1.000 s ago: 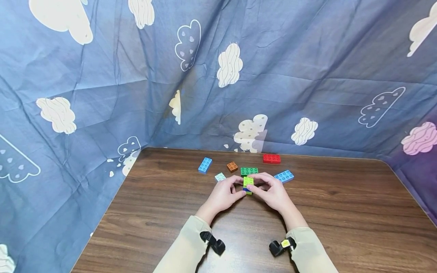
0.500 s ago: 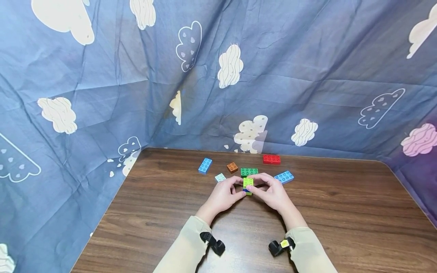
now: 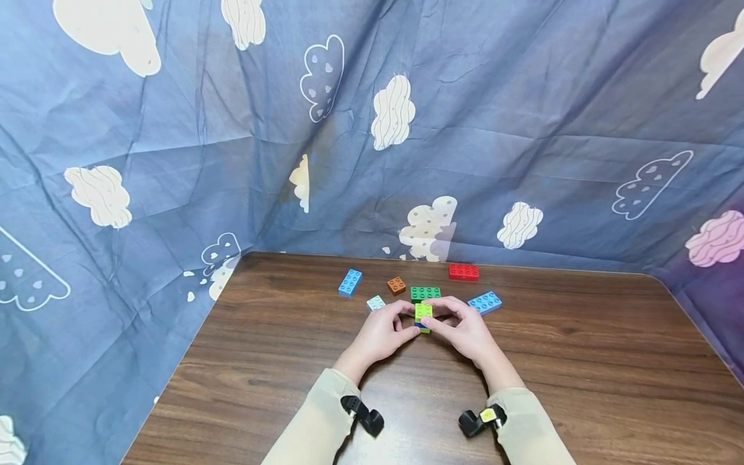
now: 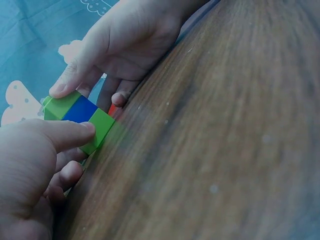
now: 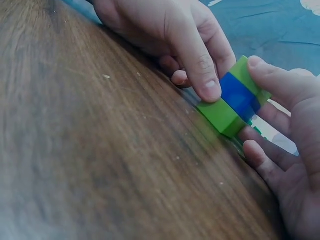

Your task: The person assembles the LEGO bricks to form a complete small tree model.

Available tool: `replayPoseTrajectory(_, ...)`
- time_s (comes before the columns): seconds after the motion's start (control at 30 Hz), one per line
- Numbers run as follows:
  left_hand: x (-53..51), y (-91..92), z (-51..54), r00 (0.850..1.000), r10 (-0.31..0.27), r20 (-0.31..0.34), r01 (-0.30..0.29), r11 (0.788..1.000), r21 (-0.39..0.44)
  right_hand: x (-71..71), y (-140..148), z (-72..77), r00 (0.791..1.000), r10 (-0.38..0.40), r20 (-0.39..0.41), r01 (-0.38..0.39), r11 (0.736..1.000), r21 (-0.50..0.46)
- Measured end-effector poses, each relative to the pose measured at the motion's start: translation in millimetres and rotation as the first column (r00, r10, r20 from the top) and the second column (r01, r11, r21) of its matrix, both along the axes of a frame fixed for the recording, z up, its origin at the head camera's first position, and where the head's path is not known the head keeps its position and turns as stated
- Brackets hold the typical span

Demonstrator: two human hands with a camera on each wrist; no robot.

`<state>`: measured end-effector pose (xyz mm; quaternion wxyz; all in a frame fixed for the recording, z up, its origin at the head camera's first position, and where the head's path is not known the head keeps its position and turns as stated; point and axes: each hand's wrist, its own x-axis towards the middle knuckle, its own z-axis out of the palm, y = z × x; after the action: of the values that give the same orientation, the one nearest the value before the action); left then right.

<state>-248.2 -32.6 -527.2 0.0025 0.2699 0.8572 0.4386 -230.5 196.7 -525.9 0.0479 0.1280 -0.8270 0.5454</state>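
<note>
A small stack of toy building bricks stands on the wooden table: a lime green brick (image 3: 423,311) on top, a dark blue brick (image 5: 236,95) in the middle and another lime green brick (image 5: 220,117) at the bottom. My left hand (image 3: 380,330) grips the stack low from the left, its thumb over the seam of the blue and bottom bricks. From the right, my right hand (image 3: 465,328) pinches the top brick, thumb on its near face. In the right wrist view the layers look pressed flush. Fingers on the far side are partly hidden.
Just behind the stack lies a green brick (image 3: 425,294). Around it are a pale mint brick (image 3: 376,302), a brown brick (image 3: 396,285), a blue brick (image 3: 350,283), a red brick (image 3: 463,271) and another blue brick (image 3: 485,302). A cloud-print curtain (image 3: 349,194) borders the table (image 3: 581,349).
</note>
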Motion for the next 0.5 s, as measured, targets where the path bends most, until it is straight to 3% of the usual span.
replayPoseTrajectory(0.27, 0.4, -0.1, -1.5, 1.0, -0.004, 0.002, 0.004, 1.0, 0.004, 0.3, 0.0, -1.1, 0.998, -0.001, 0.057, 0.002, 1.0, -0.01)
replayPoseTrajectory(0.5, -0.1, -0.2, 0.0, 1.0, -0.005, -0.005, 0.005, 1.0, 0.007, 1.3, -0.7, 0.6, 0.999, 0.011, 0.037, -0.01, 0.999, -0.033)
